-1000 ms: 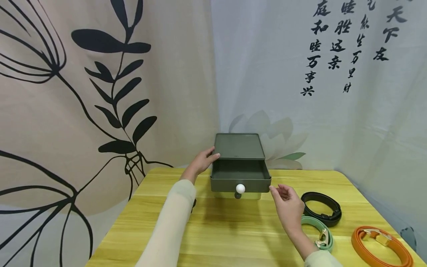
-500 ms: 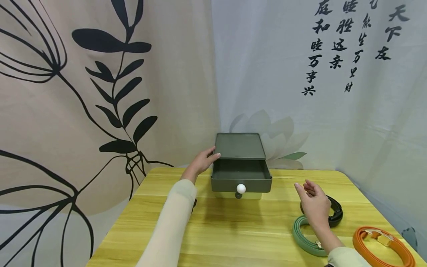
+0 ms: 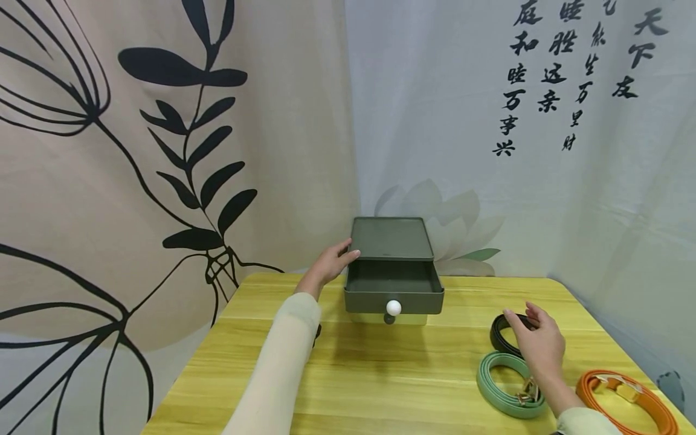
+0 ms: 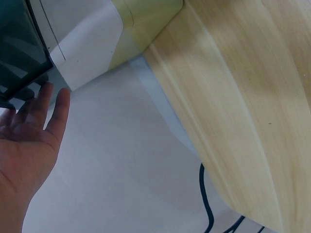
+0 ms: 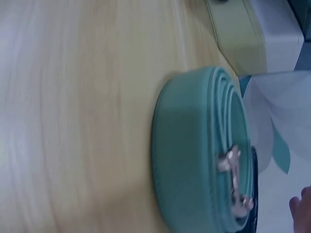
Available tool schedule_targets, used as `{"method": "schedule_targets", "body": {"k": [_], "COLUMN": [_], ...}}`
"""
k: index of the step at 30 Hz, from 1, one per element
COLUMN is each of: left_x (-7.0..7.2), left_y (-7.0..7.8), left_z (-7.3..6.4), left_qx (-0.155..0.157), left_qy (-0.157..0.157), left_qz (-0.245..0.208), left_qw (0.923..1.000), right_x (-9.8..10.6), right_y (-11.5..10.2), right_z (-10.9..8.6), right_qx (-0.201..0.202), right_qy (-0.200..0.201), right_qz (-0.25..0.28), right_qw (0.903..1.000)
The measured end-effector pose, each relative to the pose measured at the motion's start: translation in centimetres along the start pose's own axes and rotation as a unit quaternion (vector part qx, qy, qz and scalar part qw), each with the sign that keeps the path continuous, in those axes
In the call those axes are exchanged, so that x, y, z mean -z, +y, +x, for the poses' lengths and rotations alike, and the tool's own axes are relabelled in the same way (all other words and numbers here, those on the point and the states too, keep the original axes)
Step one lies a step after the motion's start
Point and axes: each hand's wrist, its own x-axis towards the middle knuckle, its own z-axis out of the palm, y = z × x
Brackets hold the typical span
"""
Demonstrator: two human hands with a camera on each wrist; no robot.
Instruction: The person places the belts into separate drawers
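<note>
My left hand (image 3: 328,264) rests against the left edge of a small dark grey drawer box (image 3: 393,238), thumb on its lid; the left wrist view shows its fingers fairly straight along the box's side. The box's upper drawer (image 3: 364,302), with a white knob (image 3: 394,308), is pulled out, and I see nothing inside. My right hand (image 3: 541,347) hovers over a coiled black belt (image 3: 498,338), partly covering it, thumb and fingers apart with nothing between them. Just in front lies a coiled green belt (image 3: 492,383) with a metal buckle, large in the right wrist view.
An orange coiled belt (image 3: 655,408) with a gold buckle lies at the table's right. Under the grey drawer is a pale lower part (image 4: 87,39) with a dark knob (image 3: 389,319). A printed curtain (image 3: 293,151) hangs behind the wooden table (image 3: 413,386).
My right hand has moved from beside the drawer's right corner rightward to above the black belt. The green belt sits slightly shifted left and nearer. My left hand has stayed on the box.
</note>
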Motion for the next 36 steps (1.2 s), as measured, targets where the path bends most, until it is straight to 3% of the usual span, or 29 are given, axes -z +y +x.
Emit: {"method": "schedule_targets", "body": {"k": [5, 14, 24, 36], "left_x": [0.0, -0.1, -0.2, -0.2], "left_y": [0.0, 0.0, 0.1, 0.0], "left_z": [0.0, 0.0, 0.1, 0.0], "left_qx": [0.001, 0.0, -0.002, -0.003], "left_qy": [0.001, 0.002, 0.0, 0.002], "left_qz": [0.003, 0.007, -0.009, -0.011], "left_qw": [1.0, 1.0, 1.0, 0.9999], "right_x": [0.6, 1.1, 1.6, 2.0], "right_y": [1.1, 2.6, 3.7, 5.2], "right_z": [0.2, 0.5, 0.6, 0.7], "right_qx": [-0.012, -0.052, -0.065, -0.084], "right_qy": [-0.004, -0.044, -0.028, -0.049], "right_qz": [-0.009, -0.042, -0.056, -0.086], "right_qw": [0.9999, 0.9968, 0.9959, 0.9916]}}
